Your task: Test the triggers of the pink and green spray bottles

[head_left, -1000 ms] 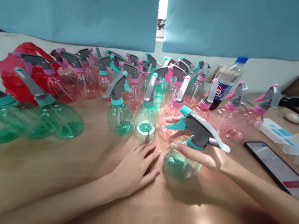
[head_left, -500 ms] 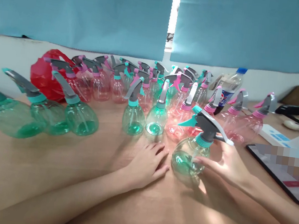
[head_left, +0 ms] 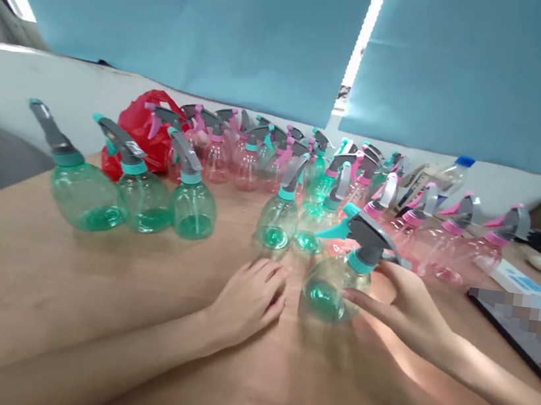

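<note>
A round clear green spray bottle [head_left: 331, 293] with a grey and teal trigger head stands upright near the middle of the table, green liquid at its bottom. My right hand [head_left: 403, 306] grips it from the right, thumb on the near side and the other fingers partly hidden behind it. My left hand [head_left: 250, 299] rests on the tabletop to the left of that bottle, fingers loosely bent and apart, holding nothing. Just beyond my left hand stands another green bottle [head_left: 278, 223]. Three more green bottles, one of them here [head_left: 194, 209], stand farther left.
Several pink and green spray bottles crowd the back of the table [head_left: 8, 261]. Behind them are a red plastic bag [head_left: 148, 127] and a blue-capped drink bottle [head_left: 453, 177]. A tablet [head_left: 527, 329], a power strip [head_left: 514, 278] and dark cables lie at right.
The view has turned left and tilted, so most things sit farther right. My right hand still grips the green bottle, which is slightly nearer the table's front. My left hand remains on the tabletop.
</note>
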`<state>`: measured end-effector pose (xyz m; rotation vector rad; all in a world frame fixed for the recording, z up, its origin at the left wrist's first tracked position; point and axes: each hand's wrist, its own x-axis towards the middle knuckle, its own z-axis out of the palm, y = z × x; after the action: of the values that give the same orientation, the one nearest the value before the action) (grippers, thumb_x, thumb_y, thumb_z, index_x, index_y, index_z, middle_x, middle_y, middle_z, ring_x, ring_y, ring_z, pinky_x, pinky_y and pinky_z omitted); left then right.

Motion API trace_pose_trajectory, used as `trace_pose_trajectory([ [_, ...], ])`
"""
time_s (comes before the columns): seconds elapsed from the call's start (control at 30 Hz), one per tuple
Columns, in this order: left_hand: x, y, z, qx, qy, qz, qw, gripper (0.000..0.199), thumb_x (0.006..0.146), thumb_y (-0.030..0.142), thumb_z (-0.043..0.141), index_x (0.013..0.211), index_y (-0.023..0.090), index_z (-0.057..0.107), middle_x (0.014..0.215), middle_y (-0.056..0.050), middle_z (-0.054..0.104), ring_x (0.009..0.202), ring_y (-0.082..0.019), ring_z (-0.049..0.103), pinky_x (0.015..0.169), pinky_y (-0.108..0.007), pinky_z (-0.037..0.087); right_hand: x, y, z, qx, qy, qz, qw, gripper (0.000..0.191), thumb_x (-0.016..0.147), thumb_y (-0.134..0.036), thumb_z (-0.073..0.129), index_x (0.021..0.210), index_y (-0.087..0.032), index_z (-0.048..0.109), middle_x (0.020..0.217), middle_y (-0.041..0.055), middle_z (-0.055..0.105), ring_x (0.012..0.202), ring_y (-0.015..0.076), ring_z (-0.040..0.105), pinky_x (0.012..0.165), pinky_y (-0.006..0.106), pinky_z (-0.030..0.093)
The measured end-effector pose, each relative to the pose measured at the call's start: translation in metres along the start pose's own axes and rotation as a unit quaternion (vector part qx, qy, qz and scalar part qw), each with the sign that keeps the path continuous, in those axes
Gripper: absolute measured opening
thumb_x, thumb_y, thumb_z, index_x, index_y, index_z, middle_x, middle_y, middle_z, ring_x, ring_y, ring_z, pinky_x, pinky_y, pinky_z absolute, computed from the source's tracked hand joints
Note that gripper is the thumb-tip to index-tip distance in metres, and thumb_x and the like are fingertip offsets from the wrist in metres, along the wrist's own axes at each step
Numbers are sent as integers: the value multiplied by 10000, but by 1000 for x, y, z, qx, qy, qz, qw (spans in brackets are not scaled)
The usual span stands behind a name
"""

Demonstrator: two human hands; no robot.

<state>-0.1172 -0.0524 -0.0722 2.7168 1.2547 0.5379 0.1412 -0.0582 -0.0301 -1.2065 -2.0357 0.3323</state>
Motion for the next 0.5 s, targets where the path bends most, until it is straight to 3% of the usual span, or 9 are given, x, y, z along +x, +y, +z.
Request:
trace_pose_trajectory([
  [0.1,-11,-13,-5,7,4,-27,1000,395,914,273,552,1271,108,520,1322,-177,564,1209,-328,528,972,-498,461,17,-11,14,6,-2,-33,999,351,803,-465,689,1060,-241,607,1016,66,710,917,297,681,764,450,554],
  [0.2,-18,-20,-7,6,-7,-27,1000,470,913,344,562,1316,117,481,1342,-162,563,1238,-311,521,1018,-493,439,33,-17,27,33,-5,-19,999,393,780,-503,701,1052,-229,624,1049,81,696,950,305,669,797,477,545],
  [0.37,-28,-18,-10,5,-24,-9,1000,463,926,355,544,1314,109,489,1390,-158,539,1311,-308,471,1091,-500,380,57,-28,36,122,-5,26,992,485,747,-516,735,1099,-216,592,1076,91,663,1012,299,637,856,493,522],
  [0.5,-41,-14,-16,-8,-35,-2,999,414,924,303,544,1297,127,506,1394,-146,544,1308,-302,484,1093,-512,385,69,-44,42,176,21,8,984,409,765,-455,738,1077,-234,589,1100,71,657,1015,276,635,891,485,509],
])
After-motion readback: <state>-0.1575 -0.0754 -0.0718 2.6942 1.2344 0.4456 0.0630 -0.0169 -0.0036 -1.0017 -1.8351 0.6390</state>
